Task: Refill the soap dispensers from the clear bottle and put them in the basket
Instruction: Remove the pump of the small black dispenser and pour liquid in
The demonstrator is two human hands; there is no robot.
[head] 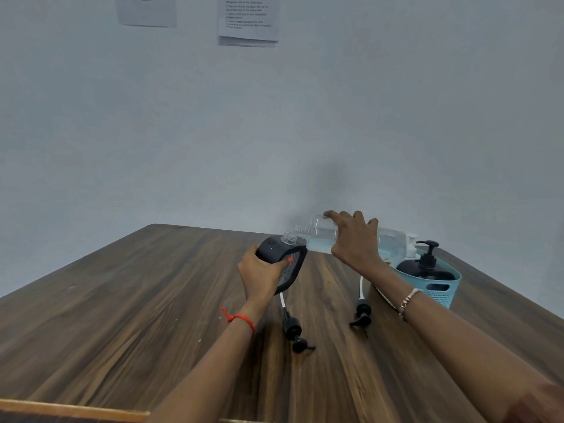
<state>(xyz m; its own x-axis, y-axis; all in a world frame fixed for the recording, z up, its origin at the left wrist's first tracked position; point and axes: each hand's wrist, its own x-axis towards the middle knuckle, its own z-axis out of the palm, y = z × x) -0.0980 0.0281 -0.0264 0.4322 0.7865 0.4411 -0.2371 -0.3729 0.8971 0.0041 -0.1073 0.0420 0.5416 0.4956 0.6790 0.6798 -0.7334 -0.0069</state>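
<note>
My left hand grips a dark soap dispenser with its pump off and its clear threaded neck tilted to the right. My right hand holds the clear bottle on its side, its open mouth right next to the dispenser's neck. Pale blue liquid lies in the bottle's lower half. Two black pump heads with white tubes lie on the table in front of me. A light blue basket at the right holds a black dispenser with its pump on; a white pump shows behind it.
The dark wooden table reaches to a pale wall. Two printed sheets hang high on that wall. A light wood edge runs along the bottom left.
</note>
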